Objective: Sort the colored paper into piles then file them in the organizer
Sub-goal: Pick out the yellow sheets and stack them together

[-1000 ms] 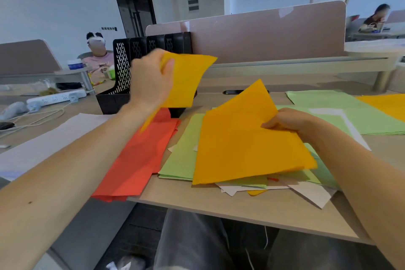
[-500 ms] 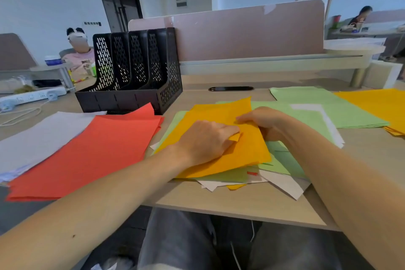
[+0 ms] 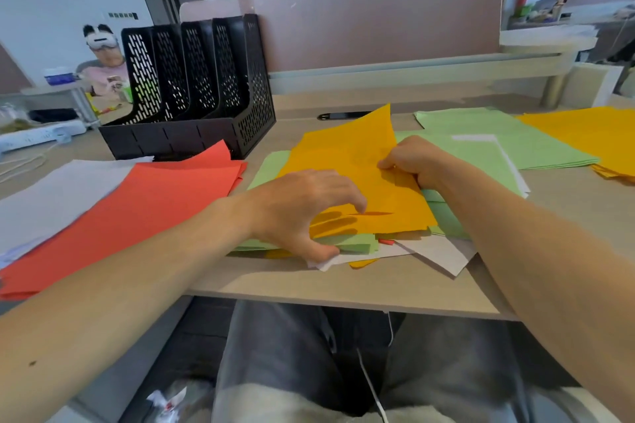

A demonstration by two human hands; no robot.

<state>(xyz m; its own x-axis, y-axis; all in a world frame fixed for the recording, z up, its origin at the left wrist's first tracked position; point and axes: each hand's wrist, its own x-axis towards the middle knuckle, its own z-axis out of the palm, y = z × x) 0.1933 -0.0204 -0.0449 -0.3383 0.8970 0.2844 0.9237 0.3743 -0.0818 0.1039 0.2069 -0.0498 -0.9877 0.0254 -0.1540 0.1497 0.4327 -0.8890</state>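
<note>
Far left: a flat pile of pale white paper sheets [image 3: 51, 196] lies on the light wooden table [image 3: 378, 285]. A fanned pile of red paper sheets [image 3: 137, 209] overlaps its right side. Both read as finished colour piles, set close to the black perforated plastic file organizer [image 3: 192, 86] standing upright behind them. No paper shows in its slots, so filing appears not yet begun.

Centre: the unsorted heap of mixed green, white and orange paper [image 3: 443, 251] sits directly in front of the person, near the table's front edge.

Left hand [image 3: 302, 209]: over the heap's near-left corner. Its fingers [image 3: 354, 199] are spread, arched and grasping nothing. They cast shadows on the top sheet, so most seem just clear of it. The thumb tip touches the heap's front edge. Probable reason: to steady the heap so lower sheets do not drag along.

The top orange paper sheet [image 3: 357, 154] is the item in hand. Right hand [image 3: 415, 161]: pinches its right edge, fingers curled tight on the paper. The sheet's far corner stands up off the heap.

Right: a flat pile of light green paper sheets [image 3: 515, 144], then a pile of orange paper sheets [image 3: 591, 137] at the table's far right, just beside the green.

Judgement: the pinched sheet belongs on the orange pile. That pile lies on the holding hand's own side, so the arms need not cross.
</note>
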